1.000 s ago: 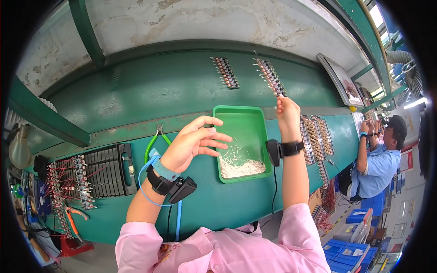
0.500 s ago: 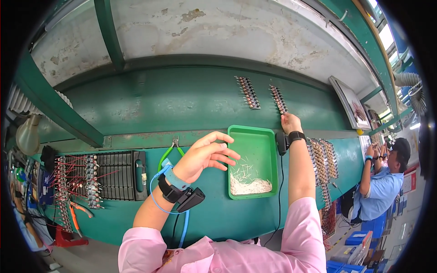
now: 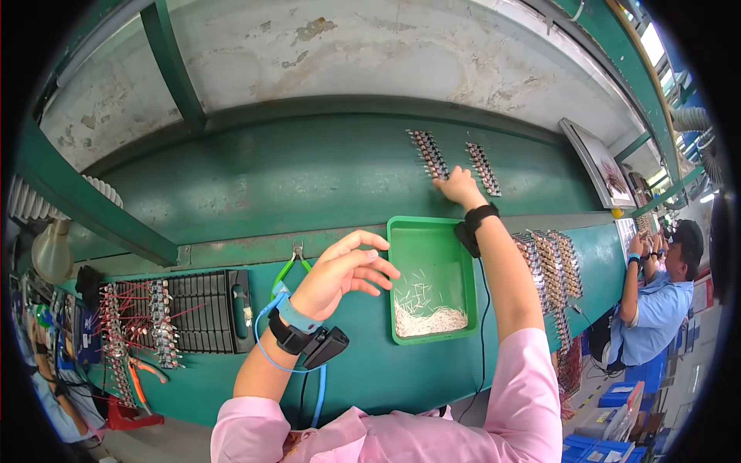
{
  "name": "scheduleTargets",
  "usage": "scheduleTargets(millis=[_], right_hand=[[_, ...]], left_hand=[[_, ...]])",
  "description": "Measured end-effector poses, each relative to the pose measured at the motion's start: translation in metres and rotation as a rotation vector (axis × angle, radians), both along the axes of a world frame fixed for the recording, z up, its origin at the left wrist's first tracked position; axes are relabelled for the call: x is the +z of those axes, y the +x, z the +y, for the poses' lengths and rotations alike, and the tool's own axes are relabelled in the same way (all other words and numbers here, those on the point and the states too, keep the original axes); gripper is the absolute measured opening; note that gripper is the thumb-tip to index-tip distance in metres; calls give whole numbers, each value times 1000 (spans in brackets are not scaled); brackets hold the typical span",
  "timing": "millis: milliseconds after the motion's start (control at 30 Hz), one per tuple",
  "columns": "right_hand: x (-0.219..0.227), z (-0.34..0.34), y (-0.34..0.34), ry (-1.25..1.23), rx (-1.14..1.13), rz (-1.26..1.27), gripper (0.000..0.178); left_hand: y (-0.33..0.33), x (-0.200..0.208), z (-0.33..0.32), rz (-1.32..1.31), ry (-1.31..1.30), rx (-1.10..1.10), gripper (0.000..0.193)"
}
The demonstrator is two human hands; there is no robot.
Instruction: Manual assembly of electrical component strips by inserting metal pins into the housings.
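Two narrow rows of small metal-and-brown components lie on the green bench's back part: a left row (image 3: 428,153) and a right row (image 3: 483,168). My right hand (image 3: 461,187) reaches out to the left row, with thumb and fingers closed about its near end. The fingertips partly cover that end. My left hand (image 3: 340,272) hovers just left of a green tray (image 3: 432,239), fingers loosely bent and apart, holding nothing. Thin white slivers (image 3: 432,319) are heaped at the tray's near end. Behind the left wrist lie green-handled cutters (image 3: 285,270).
At the left is a black rack (image 3: 204,312) with wired component rows (image 3: 160,320) beside orange-handled pliers (image 3: 139,378). More component rows (image 3: 552,266) lie right of my right forearm. A co-worker in blue (image 3: 656,309) sits at far right. A cable (image 3: 485,339) runs beside the tray.
My right hand has left the right row's near end and moved left to the left row's near end. My left hand keeps nearly the same place beside the tray.
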State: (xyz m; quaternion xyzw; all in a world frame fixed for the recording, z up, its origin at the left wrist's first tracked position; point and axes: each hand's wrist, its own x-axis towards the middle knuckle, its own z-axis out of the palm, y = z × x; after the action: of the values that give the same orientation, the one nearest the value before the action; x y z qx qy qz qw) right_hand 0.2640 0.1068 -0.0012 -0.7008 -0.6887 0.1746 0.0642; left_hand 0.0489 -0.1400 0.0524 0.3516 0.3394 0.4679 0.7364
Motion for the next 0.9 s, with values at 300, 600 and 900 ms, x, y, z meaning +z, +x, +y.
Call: scheduleTargets(millis=[300,600,900], right_hand=[[14,2,-5,20,41,-136,48],[70,-99,0,-407,170,1107,24],[69,-248,-15,325,527,578,43]], left_hand=[[-1,-2,-1,-2,-15,6,20],[8,-11,0,-92,-34,178,23],[13,-9,1,-360,30,215,26]])
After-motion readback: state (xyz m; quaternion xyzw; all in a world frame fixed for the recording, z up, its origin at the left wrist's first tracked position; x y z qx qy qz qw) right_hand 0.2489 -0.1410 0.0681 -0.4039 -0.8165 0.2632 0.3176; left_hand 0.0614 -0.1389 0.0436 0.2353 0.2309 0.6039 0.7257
